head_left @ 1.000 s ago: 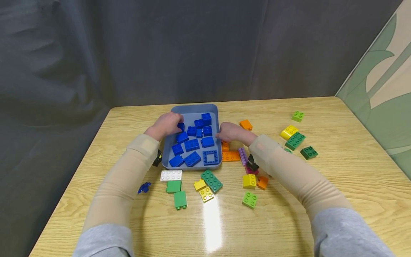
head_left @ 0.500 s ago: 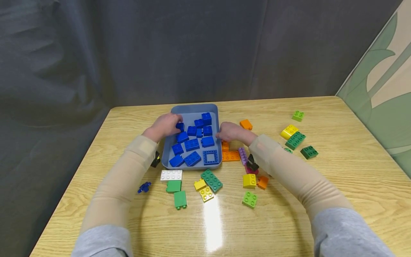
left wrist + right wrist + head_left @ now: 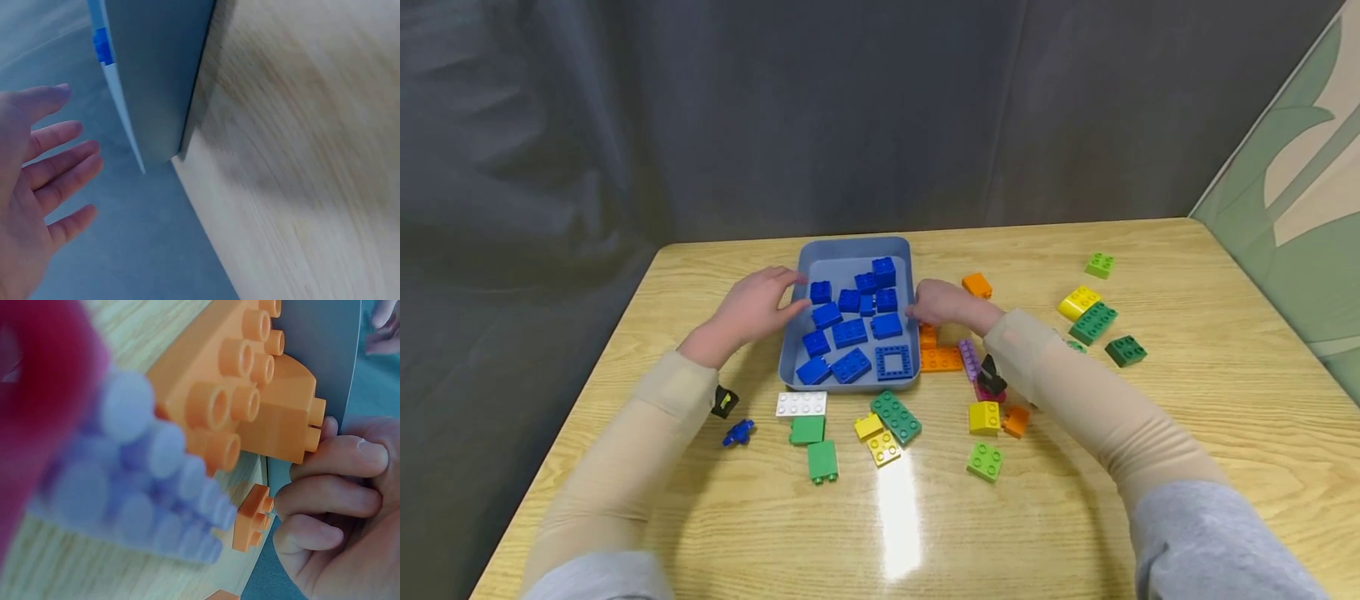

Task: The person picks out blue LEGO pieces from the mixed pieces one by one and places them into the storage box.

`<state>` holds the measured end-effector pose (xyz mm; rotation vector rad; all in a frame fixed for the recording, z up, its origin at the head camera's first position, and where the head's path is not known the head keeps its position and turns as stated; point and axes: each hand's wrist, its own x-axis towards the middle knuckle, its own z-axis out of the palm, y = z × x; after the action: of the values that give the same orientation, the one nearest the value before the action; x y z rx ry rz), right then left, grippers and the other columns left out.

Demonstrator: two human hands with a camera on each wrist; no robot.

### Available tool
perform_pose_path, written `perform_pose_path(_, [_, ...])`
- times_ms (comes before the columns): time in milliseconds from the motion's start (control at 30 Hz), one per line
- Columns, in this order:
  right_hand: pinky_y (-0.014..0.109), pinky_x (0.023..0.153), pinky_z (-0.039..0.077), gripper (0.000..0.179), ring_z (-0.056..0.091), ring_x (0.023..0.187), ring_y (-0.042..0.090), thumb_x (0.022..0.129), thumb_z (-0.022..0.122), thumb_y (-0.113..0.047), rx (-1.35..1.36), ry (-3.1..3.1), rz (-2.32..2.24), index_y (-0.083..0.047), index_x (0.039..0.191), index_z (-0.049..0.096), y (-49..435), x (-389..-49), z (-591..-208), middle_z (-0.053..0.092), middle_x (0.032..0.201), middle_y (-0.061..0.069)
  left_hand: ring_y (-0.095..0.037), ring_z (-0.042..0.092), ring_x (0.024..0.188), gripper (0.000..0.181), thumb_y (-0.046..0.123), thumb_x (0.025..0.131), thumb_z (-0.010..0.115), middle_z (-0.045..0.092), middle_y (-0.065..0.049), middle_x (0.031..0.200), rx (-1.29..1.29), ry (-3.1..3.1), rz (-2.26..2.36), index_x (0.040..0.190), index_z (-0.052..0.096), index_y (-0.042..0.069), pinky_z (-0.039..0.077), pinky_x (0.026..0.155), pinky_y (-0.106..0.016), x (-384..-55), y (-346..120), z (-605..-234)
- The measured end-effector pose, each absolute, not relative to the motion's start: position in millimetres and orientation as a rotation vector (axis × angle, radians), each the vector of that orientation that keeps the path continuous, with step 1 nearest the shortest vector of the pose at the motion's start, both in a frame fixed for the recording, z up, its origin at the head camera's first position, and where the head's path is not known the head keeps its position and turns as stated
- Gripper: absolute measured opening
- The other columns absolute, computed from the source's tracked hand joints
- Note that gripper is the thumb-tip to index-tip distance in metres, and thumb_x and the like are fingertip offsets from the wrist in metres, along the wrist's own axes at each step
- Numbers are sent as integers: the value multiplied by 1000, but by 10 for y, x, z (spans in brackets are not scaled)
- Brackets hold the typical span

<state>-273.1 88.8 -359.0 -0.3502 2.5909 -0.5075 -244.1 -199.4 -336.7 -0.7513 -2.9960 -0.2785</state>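
Note:
A grey-blue tray (image 3: 792, 367) with several blue toy bricks (image 3: 850, 332) spread over its floor lies on the table. My left hand (image 3: 751, 304) is at its left side, fingers apart and holding nothing; the left wrist view shows the same spread fingers beside the tray's outer wall (image 3: 159, 75). Closest to that hand is a small blue brick (image 3: 821, 292) inside the tray. At the opposite rim, my right hand (image 3: 942, 302) holds the tray's edge with curled fingers; its thumb is hidden in the right wrist view. Orange bricks (image 3: 219, 394) lie right beside it.
A purple brick (image 3: 969, 358) and an orange plate (image 3: 942, 359) lie near the right wrist. Before the tray are white (image 3: 801, 404), green (image 3: 822, 461) and yellow bricks (image 3: 883, 447). A blue piece (image 3: 739, 432) sits near the left forearm. More green and yellow bricks lie far right.
My left hand has let go of the small blue brick, leaving it in the tray, and has drawn back left with fingers spread. The right hand stays at the tray's rim.

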Motion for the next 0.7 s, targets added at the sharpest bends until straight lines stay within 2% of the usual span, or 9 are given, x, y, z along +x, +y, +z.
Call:
perform_pose_path(367, [31, 73, 43, 29, 57, 82, 26, 100, 52, -24, -342, 2587, -489, 3, 107, 60, 885, -2729, -3592, 59, 88, 12, -35, 56, 113, 47, 37, 96, 60, 56, -17, 130, -612, -3026, -503, 128, 57, 3, 43, 93, -53, -1821, -2342, -3419])
perform_pose_path(600, [32, 74, 43, 29, 57, 83, 27, 100, 52, -23, -343, 2596, -478, 4, 106, 61, 884, -2741, -3589, 59, 88, 13, -38, 52, 118, 66, 48, 94, 60, 49, -21, 138, -561, -3151, -539, 140, 45, 2, 42, 93, -56, -1437, -2512, -3448])
perform_pose_path(700, [32, 73, 43, 28, 56, 81, 27, 100, 53, -23, -336, 2601, -484, 3, 104, 61, 885, -2740, -3588, 58, 85, 12, -40, 51, 120, 76, 50, 90, 64, 46, -23, 140, -533, -3216, -530, 143, 40, 3, 42, 92, -57, -1296, -2547, -3459])
